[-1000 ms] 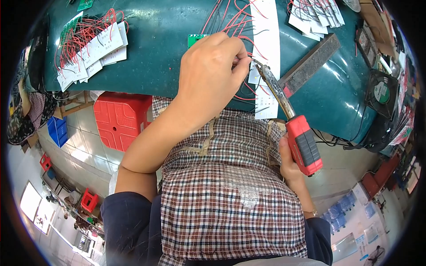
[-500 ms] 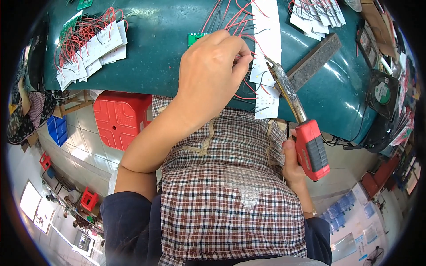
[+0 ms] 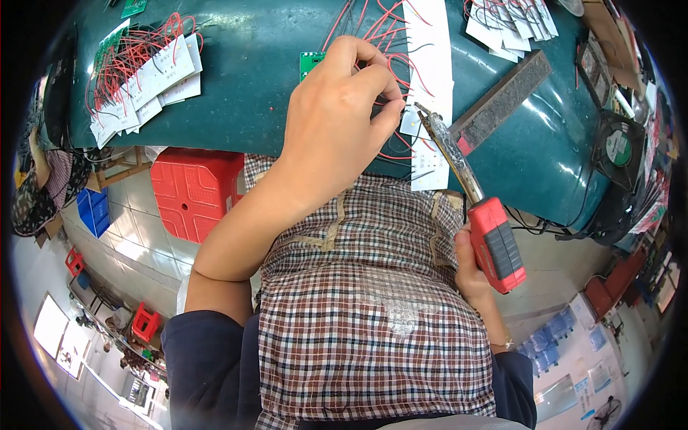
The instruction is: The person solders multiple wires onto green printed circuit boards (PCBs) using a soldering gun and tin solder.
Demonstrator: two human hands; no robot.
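My left hand (image 3: 335,107) is closed in a pinch over the left edge of a strip of white circuit boards (image 3: 431,61). Thumb and forefinger hold the end of a thin wire, mostly hidden by the fingers. Wrapped around the red and dark grey handle of a soldering iron (image 3: 496,245) is my right hand (image 3: 471,271), its fingers partly hidden behind the handle. The iron's tip is at the strip, just right of my left fingertips. Red and black wires (image 3: 387,32) run from the strip, and a green circuit board (image 3: 309,63) shows partly behind my left hand.
A dark metal bar (image 3: 505,100) lies slantwise right of the strip. Wired white boards are piled at the left (image 3: 161,75) and far right (image 3: 502,32) of the green table (image 3: 244,72). A small black fan (image 3: 618,149) stands at the right edge. A red stool (image 3: 188,190) is below.
The soldering iron has shifted left, bringing its tip onto the strip near my left fingertips. My left hand has moved slightly left, still pinching.
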